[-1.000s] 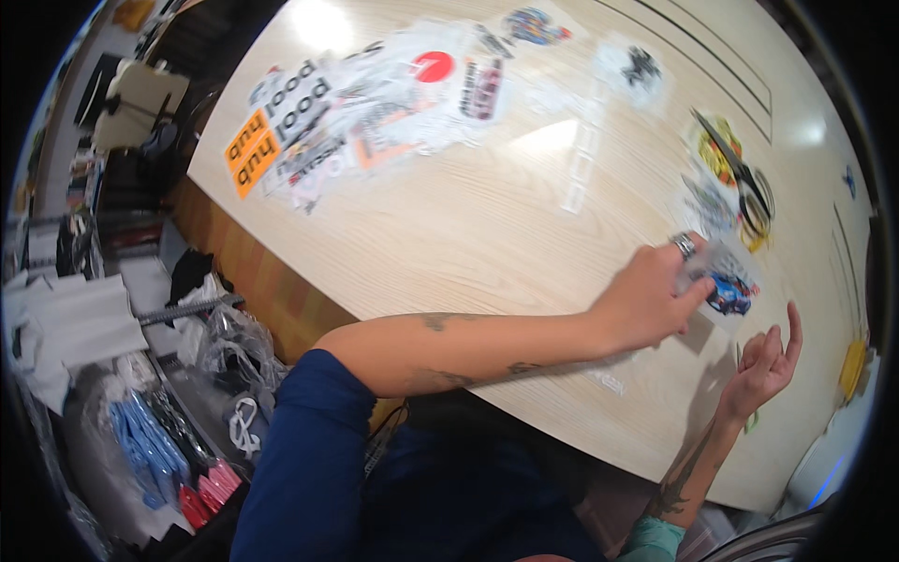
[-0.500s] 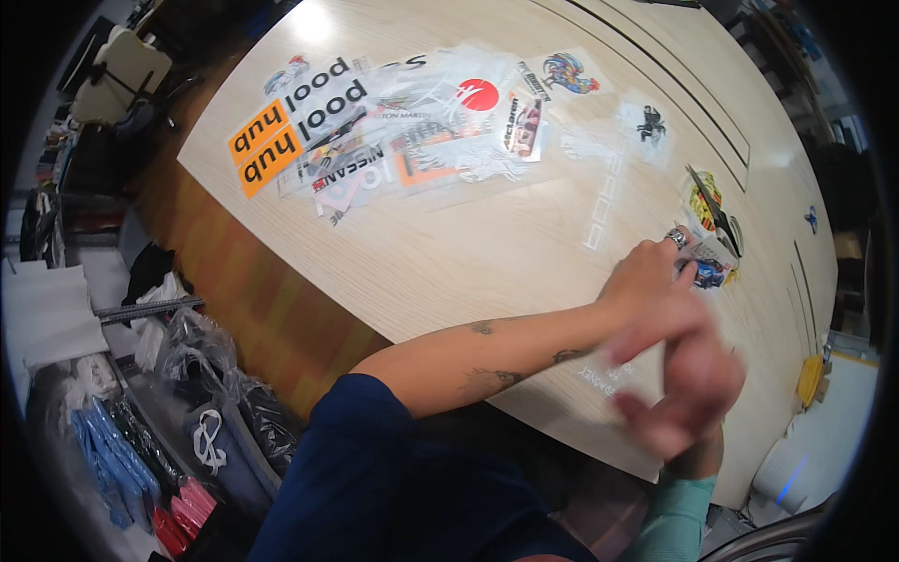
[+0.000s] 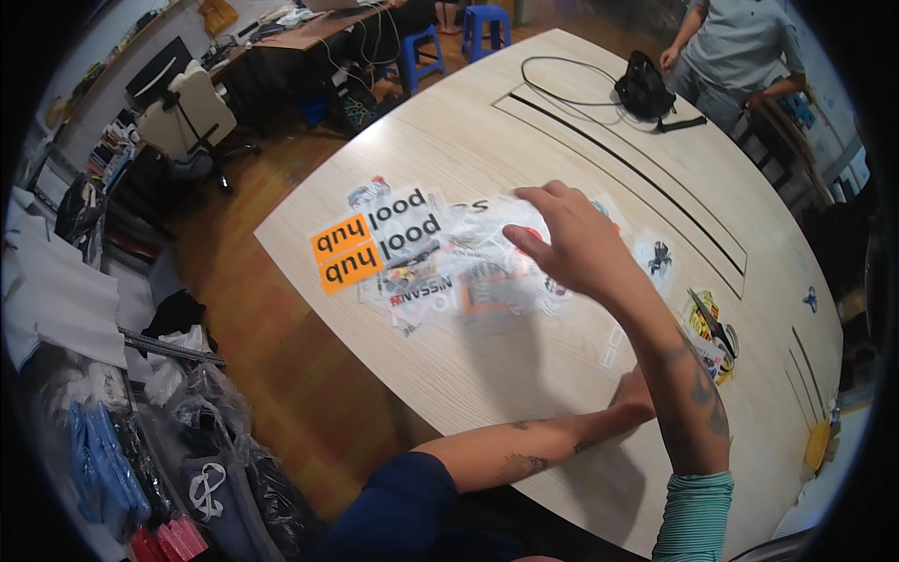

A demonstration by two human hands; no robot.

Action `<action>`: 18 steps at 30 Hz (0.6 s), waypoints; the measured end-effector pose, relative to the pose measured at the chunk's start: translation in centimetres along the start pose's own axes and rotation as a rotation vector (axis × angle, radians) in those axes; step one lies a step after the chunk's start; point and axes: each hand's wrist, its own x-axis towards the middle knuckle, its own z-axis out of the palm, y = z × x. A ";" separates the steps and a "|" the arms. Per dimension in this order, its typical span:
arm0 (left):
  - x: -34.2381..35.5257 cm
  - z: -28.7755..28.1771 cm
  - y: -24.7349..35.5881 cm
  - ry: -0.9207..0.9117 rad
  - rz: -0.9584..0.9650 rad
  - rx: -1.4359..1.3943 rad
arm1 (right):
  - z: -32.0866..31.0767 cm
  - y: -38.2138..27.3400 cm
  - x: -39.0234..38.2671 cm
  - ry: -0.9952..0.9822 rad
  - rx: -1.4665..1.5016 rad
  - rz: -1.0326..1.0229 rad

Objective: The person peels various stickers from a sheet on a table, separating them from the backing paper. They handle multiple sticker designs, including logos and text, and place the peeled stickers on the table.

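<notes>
Our right hand (image 3: 576,248) is over the stickers (image 3: 459,276), toward the bench's (image 3: 431,140) left corner.
Its fingers (image 3: 537,198) spread wide, holding nothing visible; our left hand (image 3: 635,393) is mostly hidden, grip unclear. Most stickers lie overlapped; others lie apart, near the scissors (image 3: 714,324).

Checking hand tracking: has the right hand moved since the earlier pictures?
Yes: judged against the table, the right hand went left and forward, now over the sticker pile.
</notes>
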 end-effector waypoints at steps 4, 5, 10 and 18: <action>-0.3 3.1 -1.1 0.024 0.247 0.111 | 4.2 4.9 0.6 -0.065 -0.304 0.304; -0.2 3.6 -2.1 0.087 0.371 0.190 | 4.5 4.5 0.4 -0.139 -0.284 0.322; 1.0 5.2 -6.5 0.397 0.724 0.604 | 6.2 5.6 0.2 -0.056 -0.179 0.224; 0.3 2.3 -1.7 -0.010 0.213 0.058 | 4.3 7.4 -0.6 0.080 -0.029 0.180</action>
